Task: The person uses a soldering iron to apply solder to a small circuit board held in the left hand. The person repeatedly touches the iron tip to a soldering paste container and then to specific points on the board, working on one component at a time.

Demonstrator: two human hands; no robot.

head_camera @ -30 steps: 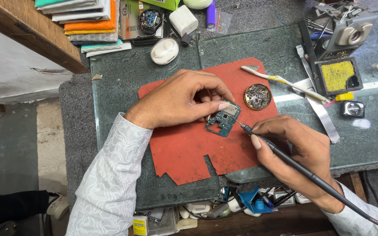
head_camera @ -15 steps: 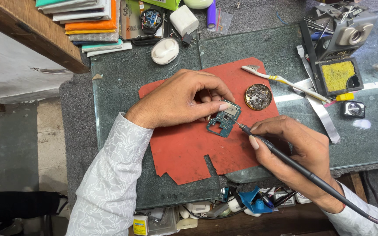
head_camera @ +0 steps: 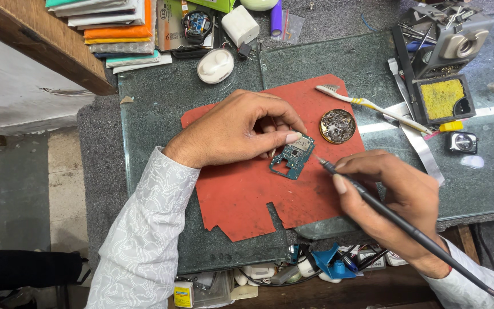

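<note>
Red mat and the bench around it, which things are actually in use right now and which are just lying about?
In use:
left hand pinning the green circuit board
right hand holding the soldering iron
red mat

Lying about:
toothbrush
round tin
yellow sponge tray
white round case
stack of boxes

A small teal circuit board (head_camera: 293, 156) with an irregular, notched outline lies flat near the centre of the frame, tilted diagonally, its top edge pinned under fingertips. A slim black soldering iron (head_camera: 395, 220) slants up from the lower right corner, its fine metal tip just beside the board's right edge.
</note>
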